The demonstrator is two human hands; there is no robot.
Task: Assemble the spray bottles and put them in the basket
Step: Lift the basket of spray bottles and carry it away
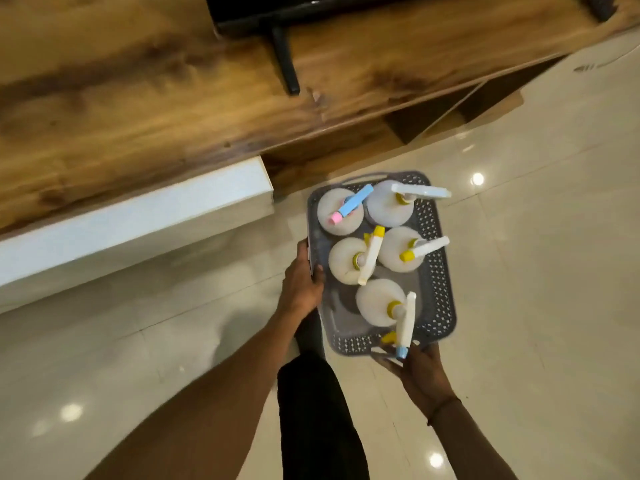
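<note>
Left hand: the left hand (302,282) reaches forward on a long, nearly straight bare arm and grips the left rim of the grey perforated plastic basket (437,271), its fingers curled over the edge and a thumb tip showing inside the rim.
Right hand: the right hand (420,370) holds the near rim of the basket from below, palm up, with a thin dark band at the wrist.
Basket: held in the air over the glossy cream tiled floor (536,271), just beside the wooden table (138,109), not resting on anything.
Bottles: five white round plastic spray bottles (379,301) stand upright inside the basket, each with a trigger head fitted; one head is blue with a pink tip, the others white with yellow collars or tips.
Hidden: the right hand's fingers are mostly covered by the basket rim and by the nearest bottle's light-blue nozzle, so their exact curl is unclear.
Cut off: a black stand foot (285,60) rests on the table, and whatever it carries runs out of view at the top.
Blurred: the whole view is softened by motion blur.
</note>
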